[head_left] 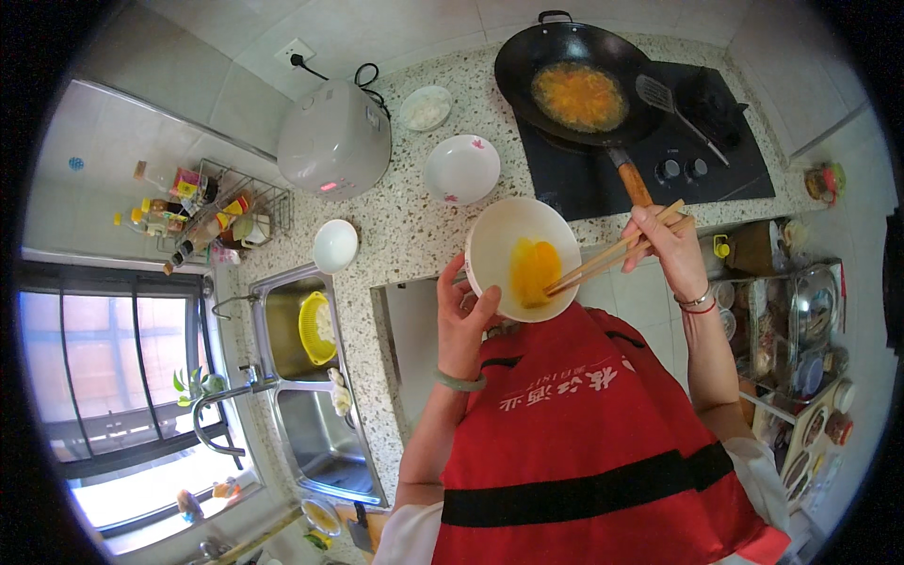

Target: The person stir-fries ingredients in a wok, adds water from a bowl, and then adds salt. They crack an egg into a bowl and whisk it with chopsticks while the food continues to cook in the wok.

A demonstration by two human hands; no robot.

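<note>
My left hand [463, 318] grips the rim and side of a white bowl [492, 235], which is tilted in front of my red apron. Yellow-orange egg [534, 271] lies in the bowl, looking beaten or partly so. Closed around a pair of wooden chopsticks [607, 256], my right hand [665, 247] holds their tips down in the egg. Just beyond that hand is the wooden handle [631, 181] of a black wok [527, 80]. Orange-yellow food in liquid [579, 97] covers the wok's bottom.
A slotted spatula [683, 118] lies across the black cooktop [725, 184]. On the speckled counter stand an empty-looking bowl [461, 169], a small bowl of white stuff [426, 108], a white cup [335, 247] and a rice cooker [334, 141]. Left is the sink [325, 452] with a yellow basket [309, 330].
</note>
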